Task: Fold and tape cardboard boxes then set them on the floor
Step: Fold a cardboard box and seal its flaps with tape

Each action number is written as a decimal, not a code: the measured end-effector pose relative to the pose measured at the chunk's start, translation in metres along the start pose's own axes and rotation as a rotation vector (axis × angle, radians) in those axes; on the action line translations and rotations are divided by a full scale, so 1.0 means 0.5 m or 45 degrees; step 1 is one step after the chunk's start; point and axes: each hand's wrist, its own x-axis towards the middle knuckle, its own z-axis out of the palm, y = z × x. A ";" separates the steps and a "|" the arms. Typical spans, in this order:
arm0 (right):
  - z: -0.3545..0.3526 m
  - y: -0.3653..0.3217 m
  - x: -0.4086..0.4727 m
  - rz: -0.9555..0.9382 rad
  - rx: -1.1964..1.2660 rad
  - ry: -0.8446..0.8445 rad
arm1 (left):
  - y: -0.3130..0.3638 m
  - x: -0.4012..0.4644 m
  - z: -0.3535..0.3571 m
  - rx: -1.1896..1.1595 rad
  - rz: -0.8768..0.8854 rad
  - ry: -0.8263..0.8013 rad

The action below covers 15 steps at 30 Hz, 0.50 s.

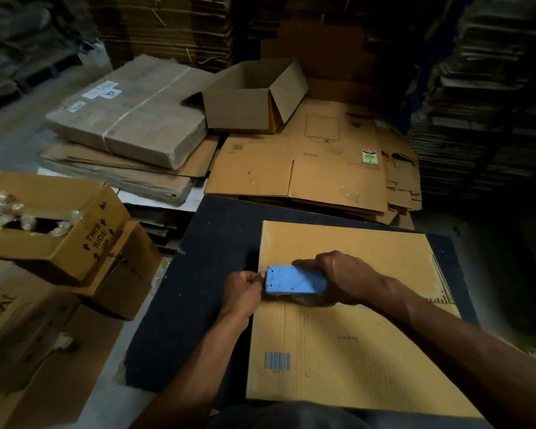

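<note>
Cardboard of the folded tan box (353, 351) looks light and stiff; it lies flat on the dark table (198, 305), toward its right edge. The right hand (344, 278) grips a blue tape dispenser (294, 280) on the seam, while the left hand (243, 289) seemingly pinches the tape end at the box's left edge.

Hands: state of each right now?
Left hand: pinches the tape end at the blue tape dispenser's toothed edge.
Right hand: grips the dispenser.
</note>
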 end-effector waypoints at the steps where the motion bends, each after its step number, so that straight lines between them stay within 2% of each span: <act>1: 0.001 -0.006 0.002 -0.005 0.014 0.000 | -0.002 0.005 -0.005 0.006 0.007 -0.001; 6: -0.056 0.013 -0.023 -0.007 -0.036 -0.025 | -0.021 0.027 -0.068 -0.066 -0.059 0.098; 8: -0.073 0.026 -0.043 0.038 -0.073 -0.070 | -0.030 0.032 -0.091 -0.053 -0.077 0.070; 15: -0.040 0.015 -0.046 0.072 -0.121 -0.127 | -0.060 0.022 -0.075 0.018 0.006 0.133</act>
